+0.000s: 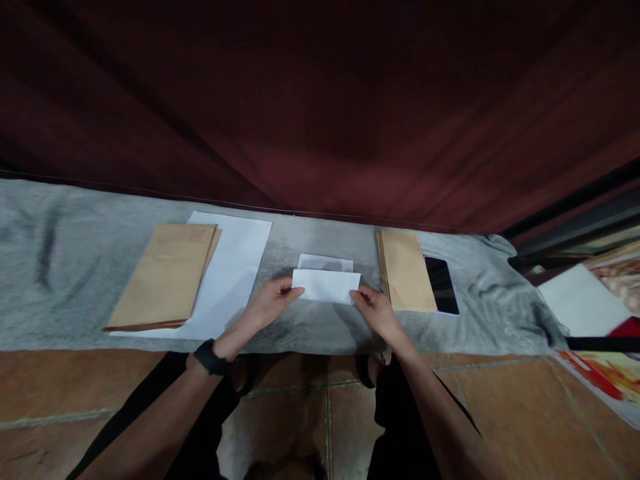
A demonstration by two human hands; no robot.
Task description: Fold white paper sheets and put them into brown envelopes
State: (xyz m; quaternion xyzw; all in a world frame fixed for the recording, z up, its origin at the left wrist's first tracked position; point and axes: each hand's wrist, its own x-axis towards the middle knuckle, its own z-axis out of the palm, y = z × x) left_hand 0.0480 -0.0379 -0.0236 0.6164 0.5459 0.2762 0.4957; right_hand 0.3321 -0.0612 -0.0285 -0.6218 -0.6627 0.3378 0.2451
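Observation:
A folded white sheet of paper [326, 284] lies on the grey cloth [70, 267] in the middle of the view. My left hand [270, 300] pinches its left edge and my right hand [376, 308] pinches its right edge. The paper's lower flap is folded up over the back part. A black watch sits on my left wrist.
A stack of brown envelopes [163, 277] lies on white sheets [235, 267] at the left. Another brown envelope stack [404, 269] and a black phone [441, 285] lie at the right. A dark red curtain [320, 100] hangs behind. Tiled floor is below, papers at the far right.

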